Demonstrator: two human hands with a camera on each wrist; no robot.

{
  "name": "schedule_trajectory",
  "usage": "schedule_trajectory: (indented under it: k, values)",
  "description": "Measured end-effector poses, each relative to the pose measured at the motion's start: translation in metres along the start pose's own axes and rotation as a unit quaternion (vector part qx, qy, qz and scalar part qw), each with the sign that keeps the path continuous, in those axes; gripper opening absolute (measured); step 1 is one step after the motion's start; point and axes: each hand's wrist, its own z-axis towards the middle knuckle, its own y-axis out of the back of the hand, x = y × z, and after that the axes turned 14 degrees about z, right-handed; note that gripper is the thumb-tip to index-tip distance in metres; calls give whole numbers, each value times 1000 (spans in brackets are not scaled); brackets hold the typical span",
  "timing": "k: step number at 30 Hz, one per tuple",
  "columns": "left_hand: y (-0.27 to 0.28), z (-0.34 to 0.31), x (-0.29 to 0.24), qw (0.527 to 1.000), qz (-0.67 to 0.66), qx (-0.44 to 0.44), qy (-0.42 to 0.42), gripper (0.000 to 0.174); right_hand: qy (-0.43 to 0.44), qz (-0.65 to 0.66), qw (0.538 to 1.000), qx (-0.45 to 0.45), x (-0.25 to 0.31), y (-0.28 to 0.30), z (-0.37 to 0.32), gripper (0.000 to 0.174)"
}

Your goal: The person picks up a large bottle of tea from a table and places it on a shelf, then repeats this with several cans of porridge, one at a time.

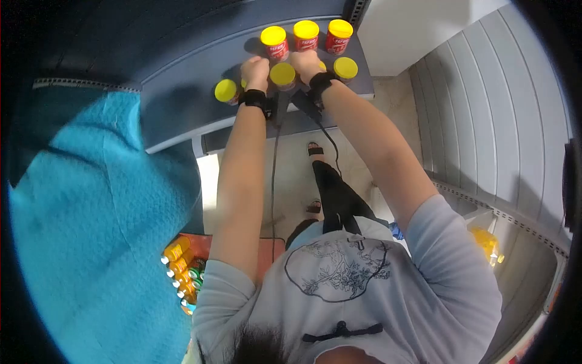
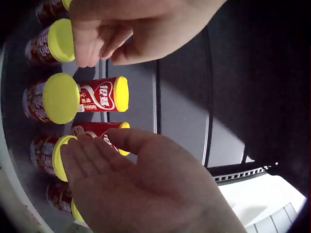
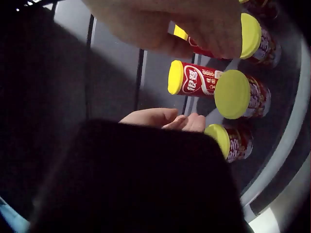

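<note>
Grey shelf: three red cans far, yellow-lidded cans near. Right hand at near row, right of middle; fingers together, straight. Left hand left of middle; fingers together, slightly bent. Contact unclear.

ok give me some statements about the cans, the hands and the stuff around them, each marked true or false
1. Three yellow-lidded cans stand in the back row. True.
2. The right hand is clenched into a tight fist. False; the fingers of the right hand are straightened.
3. The teal sheet is on the person's right. False; the teal sheet is on their left.
4. A black band is round the left wrist. True.
5. The orange bottles stand among the cans. False; the orange bottles are beside the teal sheet, away from the cans.
</note>
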Motion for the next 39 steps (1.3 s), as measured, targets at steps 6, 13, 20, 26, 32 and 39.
schedule_trajectory:
  k: [6,13,20,26,32,39]
  values:
    - [-13,47,6,993,79,65,-51,46,158,-412,887,136,-14,-13,72,31]
    - [-19,49,-7,983,66,137,-99,11,102,-256,959,67,-12,-20,82,30]
    - [-28,60,5,987,-3,143,-70,23,84,-156,984,14,-32,-32,107,34]
    - [9,12,-37,975,-146,149,-75,20,244,-61,967,37,-52,-41,128,42]
    - [51,-62,-61,940,-186,117,-262,28,402,-35,914,-39,26,-10,-30,36]
    - [110,-223,-70,939,-216,102,-246,39,376,30,926,-30,31,26,-196,34]
